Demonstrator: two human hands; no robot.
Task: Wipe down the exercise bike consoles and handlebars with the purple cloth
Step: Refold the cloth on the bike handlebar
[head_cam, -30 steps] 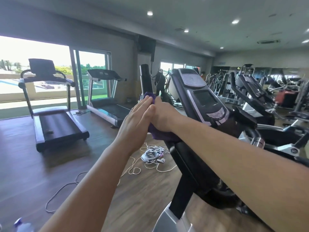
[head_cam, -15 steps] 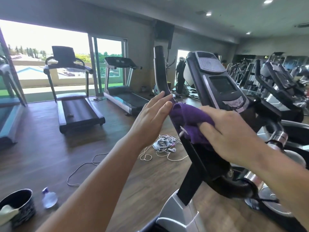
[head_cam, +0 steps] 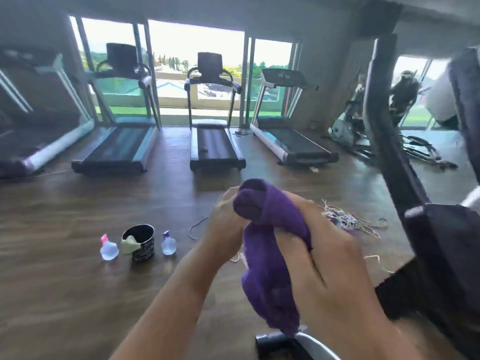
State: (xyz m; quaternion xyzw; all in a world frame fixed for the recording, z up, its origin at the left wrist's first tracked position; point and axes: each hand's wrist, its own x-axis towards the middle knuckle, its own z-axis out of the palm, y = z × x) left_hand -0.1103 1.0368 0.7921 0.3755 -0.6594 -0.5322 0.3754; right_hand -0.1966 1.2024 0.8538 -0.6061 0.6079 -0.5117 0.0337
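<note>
Mid-frame, the left hand point(head_cam: 228, 229) and right hand point(head_cam: 324, 271) clutch the bunched cloth point(head_cam: 267, 255); its dangling tail could snag the bike point(head_cam: 441, 242).

Gym, cardio area. Row of four treadmills point(head_cam: 215, 152) across upper half of frame, facing floor-to-ceiling windows point(head_cam: 197, 48) with greenery outside. Blurred elliptical point(head_cam: 415, 149) at upper right, by the wall. Black bike point(head_cam: 441, 245) close in along right edge, only partly in frame. Wood-look floor point(head_cam: 65, 203) throughout. Cleaning kit at lower left: two spray bottles point(head_cam: 109, 249) flanking a dark bucket point(head_cam: 142, 245), pale rag over its rim. Tangle of cords point(head_cam: 350, 219) on floor, right of centre.
</note>
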